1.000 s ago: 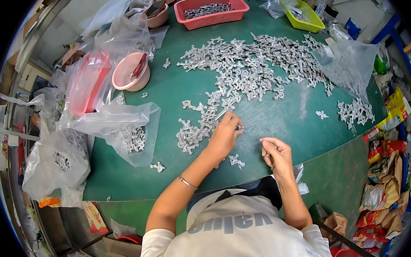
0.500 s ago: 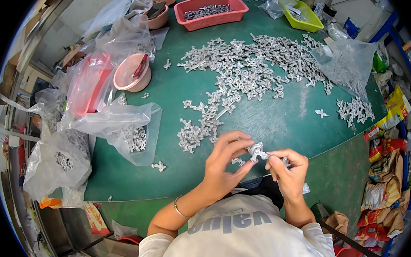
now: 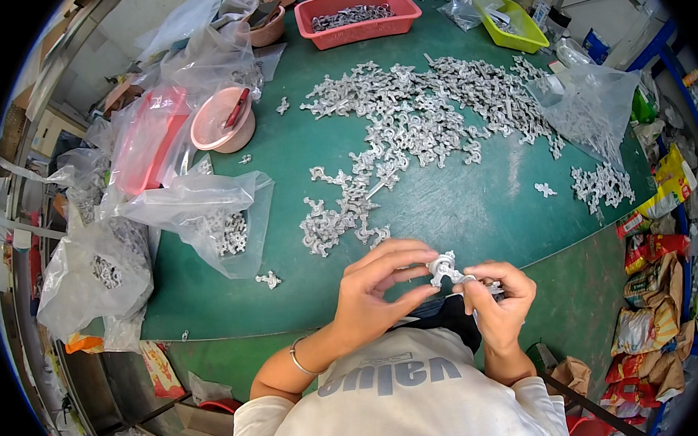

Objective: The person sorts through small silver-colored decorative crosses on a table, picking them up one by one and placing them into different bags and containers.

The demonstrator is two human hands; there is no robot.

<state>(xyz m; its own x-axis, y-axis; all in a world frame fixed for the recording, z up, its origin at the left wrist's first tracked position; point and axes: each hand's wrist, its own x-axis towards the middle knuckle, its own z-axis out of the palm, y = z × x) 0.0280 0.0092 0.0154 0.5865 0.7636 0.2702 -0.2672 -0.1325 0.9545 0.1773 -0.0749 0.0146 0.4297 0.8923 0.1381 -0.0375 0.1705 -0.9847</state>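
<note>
Just beyond the white shirt (image 3: 377, 416), the left hand (image 3: 360, 300) pinches a silvery metal piece (image 3: 445, 270) between thumb and fingers, while the right hand (image 3: 502, 308) grips its other end, more metal (image 3: 495, 290) showing by its curled fingers. Further out on the green surface (image 3: 468, 211), a single piece (image 3: 268, 280) lies near a clear plastic bag (image 3: 224, 198), then a broad heap (image 3: 419, 122) spreads, with a pinkish-red tray (image 3: 362, 37) toward the far edge

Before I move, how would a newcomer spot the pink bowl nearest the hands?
On the green table, find the silver heap. Left of it, beside the clear bags, stands a pink bowl. Unlike other pink bowls, it shows a red tool inside.
</note>
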